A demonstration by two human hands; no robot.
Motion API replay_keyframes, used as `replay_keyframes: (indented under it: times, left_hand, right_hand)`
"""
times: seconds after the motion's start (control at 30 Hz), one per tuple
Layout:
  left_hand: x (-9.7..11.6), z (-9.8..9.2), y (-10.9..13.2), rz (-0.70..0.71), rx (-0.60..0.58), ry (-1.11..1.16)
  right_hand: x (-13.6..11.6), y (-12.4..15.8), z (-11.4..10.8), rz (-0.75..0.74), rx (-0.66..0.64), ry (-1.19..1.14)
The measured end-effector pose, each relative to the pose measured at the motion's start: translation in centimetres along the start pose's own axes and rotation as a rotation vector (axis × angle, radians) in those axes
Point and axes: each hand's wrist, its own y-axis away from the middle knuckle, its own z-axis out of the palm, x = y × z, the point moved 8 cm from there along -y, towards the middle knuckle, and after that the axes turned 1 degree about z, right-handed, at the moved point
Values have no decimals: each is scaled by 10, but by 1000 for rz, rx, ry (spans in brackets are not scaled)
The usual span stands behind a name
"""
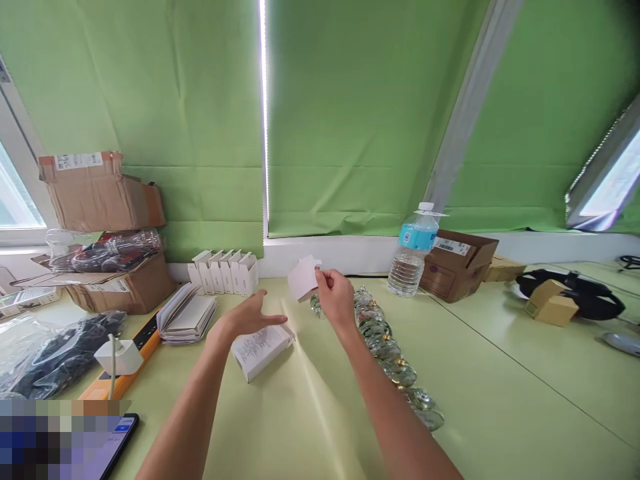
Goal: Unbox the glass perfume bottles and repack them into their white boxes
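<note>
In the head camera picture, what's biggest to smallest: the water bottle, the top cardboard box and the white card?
Largest first: open cardboard box, plastic water bottle, white card. The card is nearest the camera, yet still looks smallest.

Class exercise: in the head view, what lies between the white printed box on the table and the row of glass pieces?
In the head view, the person's right forearm crosses that stretch, above the pale green tabletop.
</note>
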Motion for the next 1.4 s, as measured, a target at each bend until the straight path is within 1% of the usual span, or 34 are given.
replay_keyframes:
  times: [0.07, 0.13, 0.2, 0.3, 0.4, 0.47, 0.53, 0.6, 0.67, 0.77, 0.9, 1.0, 1.07, 1.17, 1.3, 1.37, 1.4]
  left_hand:
    - [12, -15, 2, 111, 125, 91]
    - [25, -27, 6, 245, 214, 192]
    - [38, -29, 10, 346, 221, 258]
    - [52, -29, 14, 399, 204, 317]
    - [58, -33, 16, 400, 242, 400]
    - [52, -37, 13, 355, 270, 537]
    - [40, -39, 8, 279, 303, 689]
    - [28, -41, 2, 204, 359, 791]
    - [20, -40, -1, 162, 418, 831]
    - [16, -35, -2, 122, 472, 882]
    - [13, -23, 5, 93, 478, 887]
    - [5, -22, 15, 89, 453, 867]
    - [1, -25, 21, 104, 405, 847]
    - [0, -32, 29, 143, 296, 801]
    - [-2, -45, 38, 176, 198, 735]
    - [-9, -56, 43, 186, 194, 593]
    - [-16, -63, 46, 171, 225, 470]
  right_hand:
    - [6, 1, 4, 104, -59, -157]
    - [10, 2, 9, 184, -110, -245]
    - [12, 2, 11, 234, -137, -312]
    - [14, 2, 10, 291, -146, -419]
    - [16, 0, 10, 317, -151, -462]
    - [19, 0, 12, 318, -168, -451]
    - [22, -1, 15, 284, -200, -346]
    - [25, 1, 18, 234, -245, -180]
    - [27, 6, 22, 196, -308, -35]
    - [27, 14, 28, 157, -357, 53]
    - [31, 20, 36, 160, -326, 103]
    - [44, 24, 48, 198, -314, 98]
    - [53, 29, 59, 230, -338, 63]
    - [61, 42, 75, 314, -428, -47]
    - [56, 58, 91, 443, -558, -279]
    - [51, 60, 92, 483, -572, -390]
    - [50, 59, 91, 499, -563, -437]
